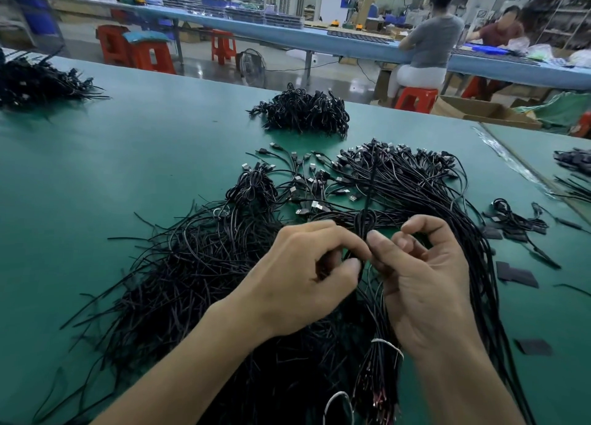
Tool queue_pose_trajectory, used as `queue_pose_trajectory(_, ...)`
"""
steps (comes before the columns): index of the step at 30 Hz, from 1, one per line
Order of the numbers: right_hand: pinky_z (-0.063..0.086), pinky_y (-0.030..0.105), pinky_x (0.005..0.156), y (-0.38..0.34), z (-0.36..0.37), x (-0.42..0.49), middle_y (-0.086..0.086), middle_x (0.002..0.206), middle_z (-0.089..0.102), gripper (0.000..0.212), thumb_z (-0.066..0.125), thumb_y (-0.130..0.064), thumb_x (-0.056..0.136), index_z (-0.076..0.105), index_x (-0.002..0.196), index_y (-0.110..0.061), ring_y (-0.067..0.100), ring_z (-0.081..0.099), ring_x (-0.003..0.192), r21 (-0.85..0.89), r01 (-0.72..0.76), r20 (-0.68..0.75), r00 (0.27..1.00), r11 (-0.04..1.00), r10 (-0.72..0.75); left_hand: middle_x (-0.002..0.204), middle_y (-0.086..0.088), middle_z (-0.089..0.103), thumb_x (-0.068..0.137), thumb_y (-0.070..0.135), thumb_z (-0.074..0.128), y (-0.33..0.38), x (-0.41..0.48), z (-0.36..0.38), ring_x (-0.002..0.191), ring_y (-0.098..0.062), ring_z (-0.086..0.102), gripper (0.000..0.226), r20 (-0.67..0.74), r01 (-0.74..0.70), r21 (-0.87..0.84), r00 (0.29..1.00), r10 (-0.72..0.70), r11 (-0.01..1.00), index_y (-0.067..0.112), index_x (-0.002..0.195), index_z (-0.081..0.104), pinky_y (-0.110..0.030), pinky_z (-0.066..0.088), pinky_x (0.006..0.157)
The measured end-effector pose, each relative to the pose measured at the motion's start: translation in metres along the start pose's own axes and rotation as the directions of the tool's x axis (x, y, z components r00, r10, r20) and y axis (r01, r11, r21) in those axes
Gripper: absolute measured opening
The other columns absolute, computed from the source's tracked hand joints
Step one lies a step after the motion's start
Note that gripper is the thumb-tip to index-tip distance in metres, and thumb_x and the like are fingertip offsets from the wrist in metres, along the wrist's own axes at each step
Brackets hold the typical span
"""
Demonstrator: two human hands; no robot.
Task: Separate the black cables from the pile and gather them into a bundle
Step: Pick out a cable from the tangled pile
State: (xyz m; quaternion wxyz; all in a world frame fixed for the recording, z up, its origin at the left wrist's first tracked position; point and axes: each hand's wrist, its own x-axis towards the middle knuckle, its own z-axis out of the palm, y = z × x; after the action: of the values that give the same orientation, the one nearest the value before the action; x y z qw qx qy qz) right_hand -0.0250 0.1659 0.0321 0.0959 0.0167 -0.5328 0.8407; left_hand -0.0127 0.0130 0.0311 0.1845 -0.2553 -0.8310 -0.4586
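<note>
A wide pile of black cables [415,181] with USB plugs lies on the green table [144,156]. Loose black tie strips [179,264] spread to its left. Above the pile my left hand [297,274] and my right hand [422,274] meet, both pinching a small looped bundle of black cables [366,224] between thumb and fingers. One black strip sticks up from that bundle. Below my right wrist hangs a cable group bound by a white band [388,346]. A finished heap of bundled cables [303,111] sits farther back.
Another black cable heap [35,79] lies at the far left, and more cables [575,168] at the right edge. Small black patches [518,276] lie on the table at right. Beyond the table are red stools, a floor fan [252,66] and two seated people.
</note>
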Motion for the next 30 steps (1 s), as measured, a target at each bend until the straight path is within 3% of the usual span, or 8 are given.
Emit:
queue_pose_trajectory(5,0.052,0.019,0.062,0.004,0.003,-0.002,-0.007,0.062,0.047,0.032,0.075,-0.001,0.066,0.055,0.076,-0.023,0.008,0.049,0.06,-0.043,0.049,0.021,0.999,0.998,-0.048,0.054,0.009,0.056,0.098,0.03,0.055,0.002,0.001,-0.001,0.045,-0.011,0.049,0.021,0.029,0.091,0.069,0.995,-0.093,0.993,0.021,0.092,0.072,-0.02,0.036,0.044)
queue_pose_trajectory(12,0.052,0.021,0.06,0.003,0.01,-0.005,-0.006,0.062,0.047,0.029,0.078,-0.009,0.064,0.056,0.071,-0.026,0.01,0.051,0.053,-0.054,0.129,0.024,0.991,0.99,-0.128,0.056,0.001,0.061,0.098,0.03,0.056,-0.002,-0.001,0.004,0.041,-0.011,0.042,0.027,0.101,0.238,0.025,0.966,-0.239,0.971,0.019,0.079,0.072,-0.026,0.035,0.039)
queue_pose_trajectory(16,0.051,0.019,0.058,0.001,0.013,-0.009,-0.01,0.063,0.046,0.029,0.076,-0.01,0.066,0.056,0.069,-0.031,0.005,0.05,0.057,-0.147,0.189,0.068,0.981,0.971,-0.181,0.083,-0.002,0.073,0.101,0.033,0.043,0.001,0.003,0.001,0.073,-0.02,0.067,0.036,0.17,0.363,-0.14,0.925,-0.339,0.921,0.015,0.089,0.072,-0.039,0.057,0.071)
queue_pose_trajectory(19,0.05,0.019,0.059,0.001,0.016,-0.011,-0.01,0.064,0.044,0.028,0.076,-0.01,0.066,0.057,0.07,-0.03,0.007,0.051,0.061,-0.094,0.143,0.136,0.982,0.985,-0.13,0.104,-0.017,0.074,0.098,0.037,0.032,0.002,0.007,-0.002,0.091,-0.023,0.072,0.052,0.276,0.538,-0.605,0.833,-0.479,0.587,0.003,0.105,0.072,-0.037,0.059,0.087)
queue_pose_trajectory(21,0.049,0.018,0.057,-0.001,0.018,-0.014,-0.009,0.064,0.045,0.027,0.076,-0.01,0.064,0.057,0.071,-0.028,0.004,0.057,0.062,-0.045,0.098,0.176,0.98,0.994,-0.089,0.111,-0.024,0.07,0.098,0.047,0.028,0.001,0.008,-0.006,0.091,-0.026,0.07,0.063,0.353,0.577,-0.714,0.786,-0.508,0.397,0.003,0.108,0.072,-0.043,0.057,0.09)
queue_pose_trajectory(25,0.048,0.018,0.052,-0.006,0.02,-0.017,-0.01,0.061,0.049,0.027,0.078,-0.011,0.059,0.058,0.072,-0.025,0.004,0.054,0.057,0.015,-0.031,0.229,0.973,0.999,0.027,0.11,-0.009,0.075,0.09,0.043,0.061,0.0,0.008,-0.011,0.104,-0.023,0.07,0.036,0.278,0.469,-0.596,0.882,-0.381,0.652,0.018,0.112,0.074,-0.048,0.055,0.096)
queue_pose_trajectory(27,0.046,0.017,0.047,-0.009,0.019,-0.017,-0.009,0.058,0.048,0.03,0.078,-0.008,0.056,0.058,0.071,-0.024,0.004,0.051,0.051,0.081,-0.123,0.228,0.968,0.989,0.102,0.115,-0.004,0.073,0.089,0.03,0.066,-0.003,0.009,-0.014,0.108,-0.018,0.068,0.034,0.264,0.39,-0.572,0.92,-0.288,0.722,0.023,0.122,0.069,-0.041,0.054,0.098)
queue_pose_trajectory(30,0.04,0.013,0.038,-0.011,0.018,-0.014,-0.006,0.057,0.045,0.034,0.077,-0.003,0.051,0.056,0.071,-0.019,0.002,0.051,0.046,0.206,-0.3,0.219,0.942,0.931,0.255,0.103,0.022,0.061,0.086,0.038,0.07,-0.007,0.011,-0.022,0.097,-0.006,0.06,0.038,0.267,0.278,-0.446,0.949,-0.171,0.85,0.038,0.124,0.066,-0.018,0.05,0.086)
